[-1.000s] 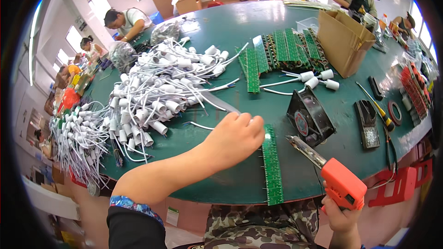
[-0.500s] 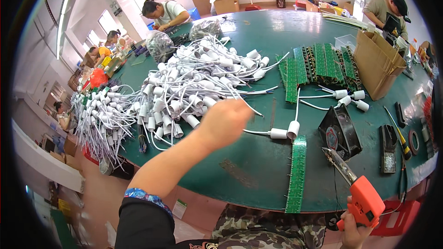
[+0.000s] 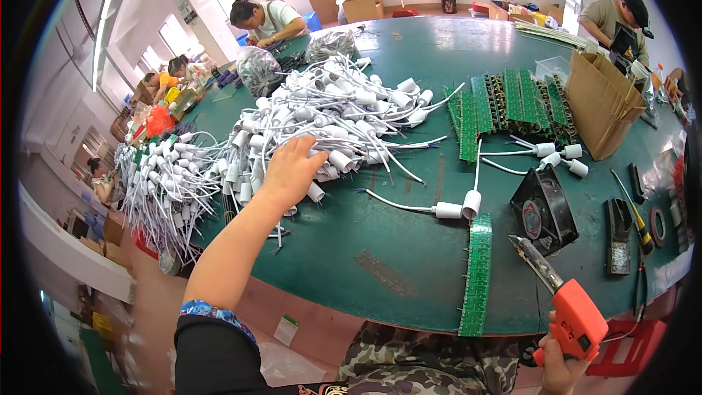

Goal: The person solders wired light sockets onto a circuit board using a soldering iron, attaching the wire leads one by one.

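Observation:
My left hand (image 3: 291,173) reaches onto the front of a big heap of white lamp sockets with cables (image 3: 322,113). Its fingers are spread and touch the sockets; nothing is clearly held. In my right hand (image 3: 561,367), at the lower right, is a red soldering gun (image 3: 578,318), its tip pointing up and left. Between the hands, a green circuit board strip (image 3: 477,278) lies lengthwise toward the table's front edge. Just beyond its far end, a white socket (image 3: 472,205) stands with its cable running away from me; beside it, another socket (image 3: 447,210) lies with its cable stretching left.
A black fan (image 3: 542,212) stands right of the strip. Farther back are stacked green boards (image 3: 512,106) and a cardboard box (image 3: 601,106). A screwdriver (image 3: 642,227) and tape roll (image 3: 657,227) lie at right. A second socket bundle (image 3: 168,183) hangs over the left edge. Other people work around.
My left hand has moved left, from over the lying socket's cable to the heap. That cable's free end now shows on the table. The right hand with the soldering gun has barely moved.

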Demonstrator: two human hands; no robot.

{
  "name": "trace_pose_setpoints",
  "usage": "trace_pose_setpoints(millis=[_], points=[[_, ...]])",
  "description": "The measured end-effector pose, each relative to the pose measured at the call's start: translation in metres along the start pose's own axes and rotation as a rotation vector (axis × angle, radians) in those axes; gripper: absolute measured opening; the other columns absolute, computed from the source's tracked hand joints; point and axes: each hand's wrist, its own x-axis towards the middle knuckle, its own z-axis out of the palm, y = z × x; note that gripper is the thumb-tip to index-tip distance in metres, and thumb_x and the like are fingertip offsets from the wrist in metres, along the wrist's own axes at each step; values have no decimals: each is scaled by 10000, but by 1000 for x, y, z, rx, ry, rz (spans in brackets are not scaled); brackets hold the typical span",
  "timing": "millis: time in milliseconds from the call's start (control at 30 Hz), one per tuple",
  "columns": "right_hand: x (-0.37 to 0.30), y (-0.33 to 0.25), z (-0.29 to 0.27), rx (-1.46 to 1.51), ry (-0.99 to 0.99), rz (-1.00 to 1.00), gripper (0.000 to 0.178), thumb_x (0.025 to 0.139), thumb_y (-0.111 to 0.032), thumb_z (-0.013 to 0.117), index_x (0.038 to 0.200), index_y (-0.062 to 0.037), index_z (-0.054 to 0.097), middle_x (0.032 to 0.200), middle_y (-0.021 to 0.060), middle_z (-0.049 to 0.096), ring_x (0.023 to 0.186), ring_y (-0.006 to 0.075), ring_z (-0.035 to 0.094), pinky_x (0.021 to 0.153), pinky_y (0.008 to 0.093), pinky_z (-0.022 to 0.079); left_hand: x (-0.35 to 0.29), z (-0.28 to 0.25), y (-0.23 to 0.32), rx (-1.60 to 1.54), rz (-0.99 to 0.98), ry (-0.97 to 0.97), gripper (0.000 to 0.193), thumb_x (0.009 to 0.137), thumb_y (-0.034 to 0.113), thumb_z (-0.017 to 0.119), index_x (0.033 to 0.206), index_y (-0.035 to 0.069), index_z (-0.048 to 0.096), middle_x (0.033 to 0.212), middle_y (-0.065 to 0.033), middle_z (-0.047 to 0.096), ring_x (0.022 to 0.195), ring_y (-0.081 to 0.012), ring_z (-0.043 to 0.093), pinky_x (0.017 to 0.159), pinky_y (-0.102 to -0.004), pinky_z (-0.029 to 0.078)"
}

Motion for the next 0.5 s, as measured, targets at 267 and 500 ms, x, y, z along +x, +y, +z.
trace_pose_setpoints(millis=[267, 500], points=[[-13, 7, 8, -41, 251, 39, 555, 855, 16, 640, 1394, 80, 520, 1220, 230, 696, 753, 148, 666, 689, 288, 571, 26, -61, 90, -612, 125, 225, 391, 718, 28, 795, 1084, 80, 666, 1136, -117, 638, 1010, -338, 643, 818, -427, 548], [-9, -1, 16, -79, 135, 72, 495, 871, -1, 687, 1345, 80, 569, 1195, 224, 713, 778, 160, 682, 682, 303, 577, 27, -40, 177, -823, 408, 73, 389, 720, -1, 740, 1096, 84, 689, 1000, -97, 617, 877, -294, 638, 737, -415, 536]])
